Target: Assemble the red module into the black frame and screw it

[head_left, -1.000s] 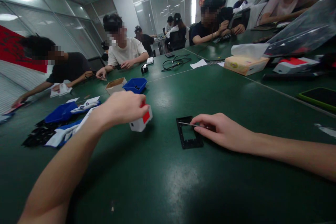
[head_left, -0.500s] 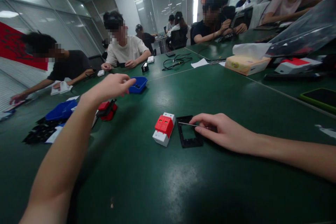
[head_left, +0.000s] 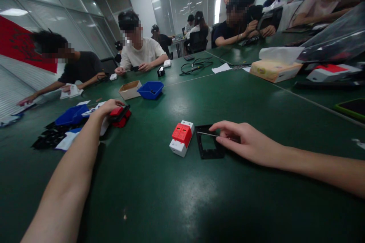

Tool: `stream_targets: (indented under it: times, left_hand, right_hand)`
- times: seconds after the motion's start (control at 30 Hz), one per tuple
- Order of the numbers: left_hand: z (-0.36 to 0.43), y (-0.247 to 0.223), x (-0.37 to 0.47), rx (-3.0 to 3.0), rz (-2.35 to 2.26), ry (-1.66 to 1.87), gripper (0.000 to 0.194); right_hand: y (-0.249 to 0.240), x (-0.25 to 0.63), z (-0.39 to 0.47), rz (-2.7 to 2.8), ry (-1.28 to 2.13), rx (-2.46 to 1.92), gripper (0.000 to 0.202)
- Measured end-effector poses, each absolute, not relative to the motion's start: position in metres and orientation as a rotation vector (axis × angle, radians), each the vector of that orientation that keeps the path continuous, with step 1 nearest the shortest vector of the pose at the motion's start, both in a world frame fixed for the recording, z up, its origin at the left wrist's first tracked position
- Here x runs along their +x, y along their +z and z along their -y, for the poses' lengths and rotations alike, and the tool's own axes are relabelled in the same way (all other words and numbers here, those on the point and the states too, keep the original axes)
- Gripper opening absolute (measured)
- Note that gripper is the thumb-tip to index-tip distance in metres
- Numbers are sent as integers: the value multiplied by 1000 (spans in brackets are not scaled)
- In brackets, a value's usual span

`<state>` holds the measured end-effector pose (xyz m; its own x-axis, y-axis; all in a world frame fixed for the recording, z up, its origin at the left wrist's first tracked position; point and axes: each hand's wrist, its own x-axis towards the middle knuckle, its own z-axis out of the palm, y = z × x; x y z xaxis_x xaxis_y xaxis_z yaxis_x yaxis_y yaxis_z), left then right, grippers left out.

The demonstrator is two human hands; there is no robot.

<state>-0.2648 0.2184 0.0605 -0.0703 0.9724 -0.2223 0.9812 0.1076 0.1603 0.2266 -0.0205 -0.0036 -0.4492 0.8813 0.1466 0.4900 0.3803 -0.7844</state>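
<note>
Red-and-white block (head_left: pixel 181 136) sits near the middle of the frame, on the green surface (head_left: pixel 154 186). It is just to the left of the flat black frame (head_left: pixel 211 155), which has a big hole in it. The block is red in the middle and white at both ends.

Your right hand (head_left: pixel 242 138) is right of the middle, with finger and thumb together on a thin metal stick (head_left: pixel 207 134). The stick reaches over the top part of the black frame.

Your left hand (head_left: pixel 112 106) is left of the middle, at the red-and-black thing (head_left: pixel 121 116). Your fingers are partly hidden, so I cannot tell if they are closed on it.

Above and to the right of that hand, you have a brown box (head_left: pixel 130 91) and a blue tray (head_left: pixel 150 90) with small dark bits in it. At the left of the frame, another blue tray (head_left: pixel 72 115) lies by a pile of black parts (head_left: pixel 48 138). At the upper right is a yellow tissue box (head_left: pixel 270 71).
</note>
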Motion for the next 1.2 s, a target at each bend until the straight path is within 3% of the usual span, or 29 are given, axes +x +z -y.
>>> stream_targets:
  times: [0.33, 0.6, 0.73, 0.9, 1.2]
  left_hand:
    - [-213, 67, -258, 2003, -2213, -79, 37]
    - [-175, 140, -214, 2331, -2014, 25, 40]
    - [-150, 163, -181, 2354, -1755, -134, 35]
    - [-122, 145, -129, 2248, -1366, -577, 20]
    - [-100, 112, -77, 2363, -1070, -579, 10]
  right_hand:
    - [-2, 226, 19, 2094, 928, -1154, 33]
    - [-2, 227, 21, 2054, 932, -1156, 34]
    - [-2, 227, 22, 1954, 885, -1186, 32]
    - [-4, 229, 18, 2014, 790, -1200, 32]
    - [-7, 239, 3, 2145, 526, -1174, 25]
